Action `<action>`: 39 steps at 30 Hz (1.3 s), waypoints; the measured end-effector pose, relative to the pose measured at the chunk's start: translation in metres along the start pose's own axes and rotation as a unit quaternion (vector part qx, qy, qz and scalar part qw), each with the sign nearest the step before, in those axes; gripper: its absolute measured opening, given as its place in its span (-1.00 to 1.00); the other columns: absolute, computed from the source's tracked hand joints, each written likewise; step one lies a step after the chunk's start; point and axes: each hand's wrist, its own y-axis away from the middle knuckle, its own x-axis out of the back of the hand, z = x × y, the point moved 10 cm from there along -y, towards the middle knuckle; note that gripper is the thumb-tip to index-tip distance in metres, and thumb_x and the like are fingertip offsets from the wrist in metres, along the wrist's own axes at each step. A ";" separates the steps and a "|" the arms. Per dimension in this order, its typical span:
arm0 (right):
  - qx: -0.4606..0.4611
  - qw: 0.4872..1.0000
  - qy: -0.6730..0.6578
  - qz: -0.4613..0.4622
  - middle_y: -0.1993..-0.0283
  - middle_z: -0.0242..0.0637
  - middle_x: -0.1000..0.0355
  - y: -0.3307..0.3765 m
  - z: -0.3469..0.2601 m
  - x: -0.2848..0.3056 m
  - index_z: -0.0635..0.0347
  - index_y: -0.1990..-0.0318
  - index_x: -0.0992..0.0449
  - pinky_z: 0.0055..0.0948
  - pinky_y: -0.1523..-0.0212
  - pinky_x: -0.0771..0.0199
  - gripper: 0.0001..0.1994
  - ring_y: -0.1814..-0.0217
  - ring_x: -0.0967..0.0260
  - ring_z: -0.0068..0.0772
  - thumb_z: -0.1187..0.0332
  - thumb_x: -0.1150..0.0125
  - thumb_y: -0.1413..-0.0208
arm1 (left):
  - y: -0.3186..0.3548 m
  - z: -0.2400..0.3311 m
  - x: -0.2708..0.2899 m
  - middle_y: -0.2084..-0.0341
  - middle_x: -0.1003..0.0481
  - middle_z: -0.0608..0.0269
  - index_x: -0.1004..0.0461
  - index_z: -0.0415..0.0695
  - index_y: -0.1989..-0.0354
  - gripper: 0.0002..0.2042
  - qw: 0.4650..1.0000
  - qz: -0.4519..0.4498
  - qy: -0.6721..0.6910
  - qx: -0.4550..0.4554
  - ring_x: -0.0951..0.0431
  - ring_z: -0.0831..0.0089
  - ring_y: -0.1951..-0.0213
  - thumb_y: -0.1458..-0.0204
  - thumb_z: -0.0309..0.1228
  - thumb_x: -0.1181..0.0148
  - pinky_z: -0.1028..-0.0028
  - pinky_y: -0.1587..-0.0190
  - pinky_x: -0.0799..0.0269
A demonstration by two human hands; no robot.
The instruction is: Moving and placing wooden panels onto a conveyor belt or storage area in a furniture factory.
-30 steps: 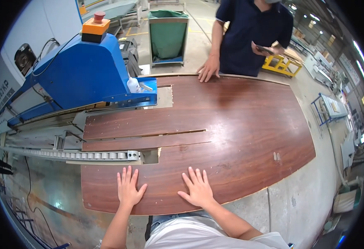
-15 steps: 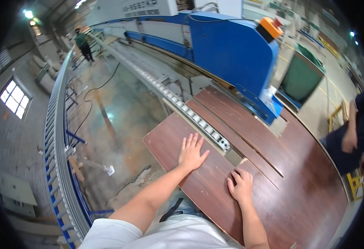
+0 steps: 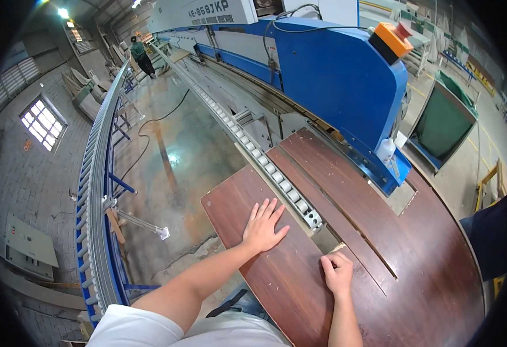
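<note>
While the left hand [image 3: 263, 227] stays flat, fingers spread, on the dark wood panel [image 3: 346, 254], the right hand [image 3: 338, 272] has curled from flat, fingers together, at the near slot edge.

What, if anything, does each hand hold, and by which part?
Nothing is gripped. The left hand lies flat, fingers spread, on the dark wood panel; the right hand rests curled on its top surface.

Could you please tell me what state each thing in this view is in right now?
left hand: open, fingers spread, flat on the panel
right hand: curled, fingertips at the panel's notched edge
dark wood panel: lying flat, one corner overhanging the floor
roller rail: bare, its end at the panel's notch
blue machine: panel's far edge against its infeed; running or not, cannot tell
green bin: standing; contents not visible
</note>
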 end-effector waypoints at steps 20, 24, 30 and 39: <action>0.013 0.999 -0.004 -0.034 0.50 -0.25 -0.46 0.005 0.000 -0.008 0.19 0.46 -0.61 -0.27 0.27 -0.36 -0.88 0.39 -0.41 -0.16 0.34 -0.36 0.03 | -0.013 -0.012 -0.001 -0.36 -0.20 0.21 -0.31 -0.06 -0.30 -0.40 0.999 0.026 0.018 0.019 -0.06 0.24 -0.43 -0.14 -0.01 -0.07 0.15 -0.47 0.17; 0.019 0.999 0.009 -0.038 0.49 -0.26 -0.47 0.005 -0.003 -0.008 0.18 0.47 -0.62 -0.27 0.25 -0.36 -0.88 0.37 -0.42 -0.17 0.34 -0.35 0.02 | -0.013 -0.011 0.000 -0.36 -0.21 0.20 -0.30 -0.09 -0.31 -0.39 0.999 0.026 0.016 0.018 -0.07 0.24 -0.42 -0.14 -0.02 -0.08 0.15 -0.47 0.17; 0.035 0.998 0.030 -0.038 0.48 -0.25 -0.48 0.007 -0.009 -0.010 0.20 0.47 -0.61 -0.28 0.26 -0.38 -0.87 0.37 -0.43 -0.19 0.34 -0.32 -0.02 | -0.010 -0.010 0.002 -0.35 -0.22 0.15 -0.30 -0.09 -0.29 -0.41 0.999 0.031 0.023 0.010 -0.09 0.18 -0.41 -0.12 -0.07 -0.12 0.14 -0.46 0.14; 0.032 0.997 0.039 -0.051 0.46 -0.28 -0.49 0.005 -0.007 -0.009 0.15 0.48 -0.61 -0.29 0.24 -0.33 -0.84 0.35 -0.43 -0.20 0.28 -0.34 -0.02 | -0.014 -0.011 0.001 -0.34 -0.23 0.14 -0.34 -0.11 -0.27 -0.43 0.999 0.033 0.025 0.017 -0.10 0.18 -0.41 -0.11 -0.09 -0.14 0.12 -0.46 0.14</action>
